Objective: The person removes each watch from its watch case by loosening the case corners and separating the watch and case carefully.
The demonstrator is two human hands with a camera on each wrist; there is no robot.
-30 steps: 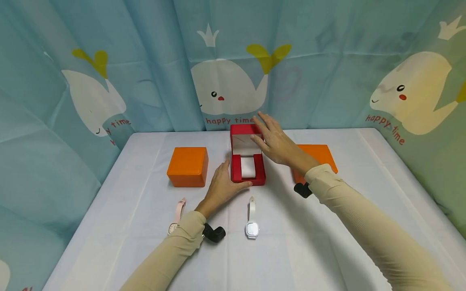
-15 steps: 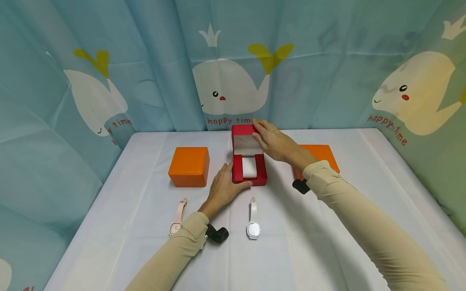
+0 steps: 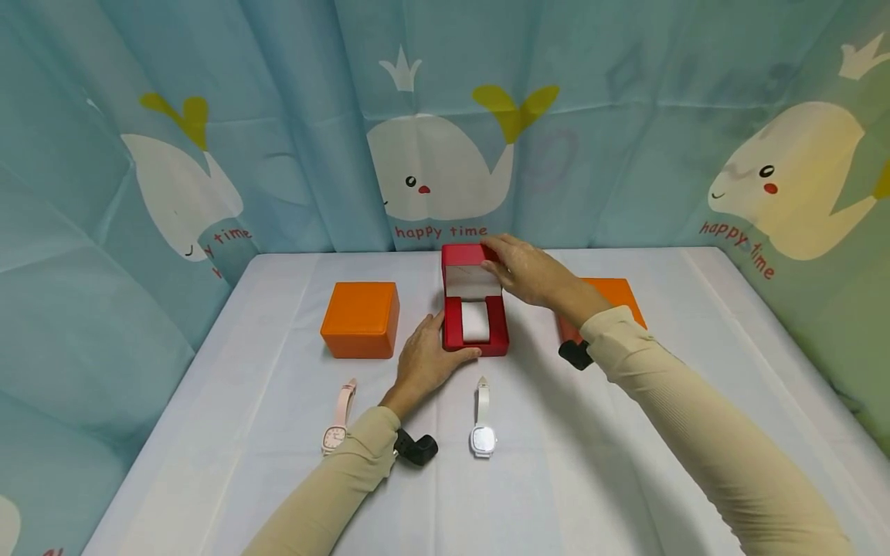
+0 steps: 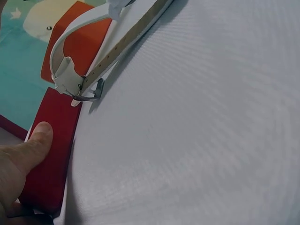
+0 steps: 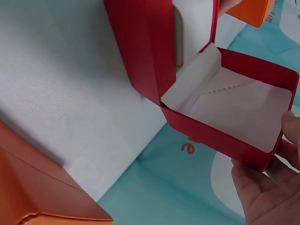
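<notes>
In the head view, a red watch box [image 3: 498, 328] stands open at the middle of the table, a white cushion [image 3: 476, 321] inside it. My left hand [image 3: 426, 359] holds its base, fingers along the left side and thumb across the front. The left wrist view shows that thumb [image 4: 41, 138] on the red front wall. My right hand [image 3: 528, 270] grips the raised lid [image 3: 462, 253] at its upper right; in the right wrist view, the thumb lies inside the lid's rim and the fingers behind. A white watch [image 3: 483, 439] lies in front of the box.
A pink watch [image 3: 335, 437] lies at the left, partly behind the left sleeve. One orange box [image 3: 360, 313] stands left of the red box, another orange box [image 3: 615, 292] at the right, partly covered by the right arm. A whale-print curtain [image 3: 445, 170] hangs behind the table.
My right hand has come down onto the lid and taken hold of it. The lid has tipped slightly forward. My left fingers have drawn in against the box's side.
</notes>
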